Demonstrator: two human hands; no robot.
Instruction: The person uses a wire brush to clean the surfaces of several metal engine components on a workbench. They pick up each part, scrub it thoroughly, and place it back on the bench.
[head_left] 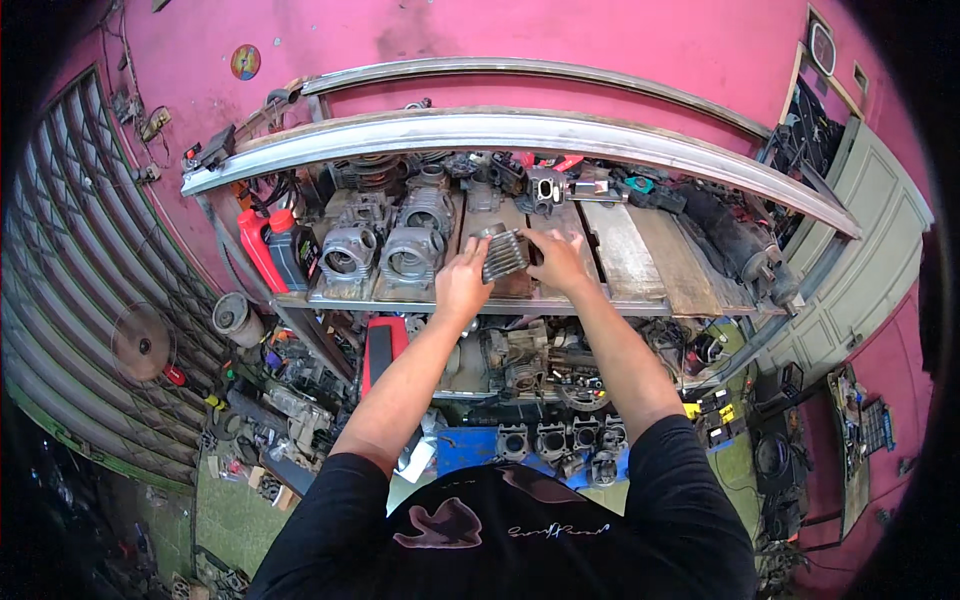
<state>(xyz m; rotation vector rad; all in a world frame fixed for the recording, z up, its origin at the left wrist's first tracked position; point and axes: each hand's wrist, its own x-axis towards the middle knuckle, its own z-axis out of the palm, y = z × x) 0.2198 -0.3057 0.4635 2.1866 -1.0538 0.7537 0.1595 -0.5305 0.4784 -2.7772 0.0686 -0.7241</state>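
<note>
A grey finned engine cylinder [505,257] is held just over the wooden boards of the upper shelf, its fins facing me at a tilt. My left hand [465,280] is closed on its left side. My right hand [558,262] curves around the right side, with fingertips at its upper right corner. Left of my hands stand large grey engine cases [411,256] with round openings. Behind the held cylinder, another finned block [484,196] rests on the boards. A smaller cylinder with a round bore [546,190] stands farther right.
A metal rail [520,127] crosses above the shelf. Red and black bottles [290,250] stand at the shelf's left end, and a dark cylindrical assembly [735,240] lies at its right. Below, several cylinders [552,442] sit on a blue surface. A fan [143,343] stands left.
</note>
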